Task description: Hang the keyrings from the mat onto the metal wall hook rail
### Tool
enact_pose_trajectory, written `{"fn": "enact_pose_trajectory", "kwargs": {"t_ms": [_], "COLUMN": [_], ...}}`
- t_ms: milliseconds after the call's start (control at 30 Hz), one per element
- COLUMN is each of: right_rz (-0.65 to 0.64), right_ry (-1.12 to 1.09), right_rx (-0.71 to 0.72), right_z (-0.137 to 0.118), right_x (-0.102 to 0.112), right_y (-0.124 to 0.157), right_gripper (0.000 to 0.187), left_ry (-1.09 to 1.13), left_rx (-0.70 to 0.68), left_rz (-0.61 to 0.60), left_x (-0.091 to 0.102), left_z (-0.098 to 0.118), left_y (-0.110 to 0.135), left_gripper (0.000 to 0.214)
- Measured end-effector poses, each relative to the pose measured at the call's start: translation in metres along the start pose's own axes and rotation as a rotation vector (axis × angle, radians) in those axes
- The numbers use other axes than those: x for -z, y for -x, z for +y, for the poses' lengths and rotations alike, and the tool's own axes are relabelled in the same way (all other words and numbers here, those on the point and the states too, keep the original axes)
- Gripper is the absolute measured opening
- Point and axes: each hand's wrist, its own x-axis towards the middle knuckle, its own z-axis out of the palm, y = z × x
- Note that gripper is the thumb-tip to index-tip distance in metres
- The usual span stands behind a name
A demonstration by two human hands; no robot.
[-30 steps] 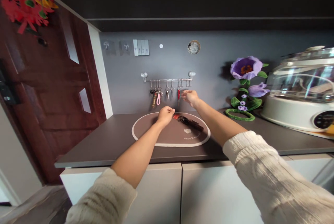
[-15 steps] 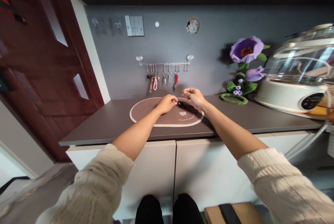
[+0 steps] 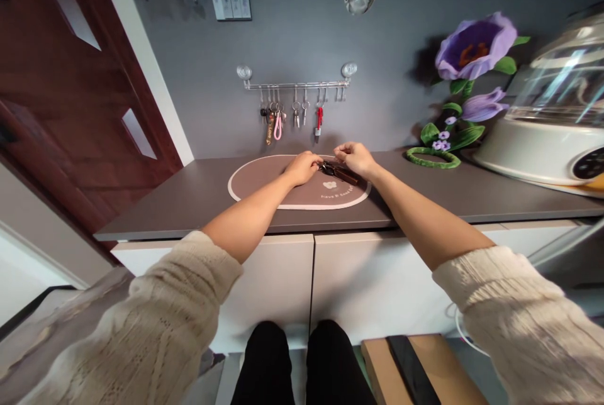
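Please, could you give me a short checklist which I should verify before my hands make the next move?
1. Dark key bundle lies over the oval mat: ok.
2. Left hand is at the ring end of the bundle: ok.
3. Left hand grips the ring firmly: cannot tell, the fingertips hide it.
4. Right hand holds something: cannot tell, its fingers are curled.
5. Key rack is up on the wall: ok.
6. Red-strapped key hangs from the rack: ok.
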Motion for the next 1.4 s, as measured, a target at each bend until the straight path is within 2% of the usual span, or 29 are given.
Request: {"fn": "enact_pose_trajectory", "kwargs": {"t_ms": [233, 467, 633, 767, 1033, 1400], "right_rz": [-0.021, -0.002, -0.005, -0.014, -0.089, -0.278], "right_ry": [0.036, 0.113, 0.122, 0.019, -0.264, -0.334], "right_rx": [0.036, 0.069, 0.077, 0.082, 0.045, 0.093], "right_z": [0.006, -0.003, -0.004, -0.005, -0.025, -0.023], "right_x": [-0.005, -0.003, -0.003, -0.005, -0.007, -0.006], "right_y": [-0.005, 0.001, 0.001, 0.001, 0.014, 0.016], "right_gripper": [0.001, 0.004, 0.006, 0.008, 0.008, 0.032], "left_ry": [-0.015, 0.051, 0.043, 0.041, 0.302, 0.609], "left_rx": [0.038, 0.064, 0.050, 0.026, 0.121, 0.152], "left_rz": [0.030, 0.039, 0.108, 0.181, 0.274, 0.281], "left_x": [0.002, 0.013, 0.021, 0.026, 0.030, 0.035], "left_z": [-0.003, 0.003, 0.007, 0.010, 0.020, 0.027], "left_y": [-0.001, 0.002, 0.005, 0.004, 0.002, 0.003], "left_gripper": [0.017, 0.019, 0.019, 0.016, 0.011, 0.014]}}
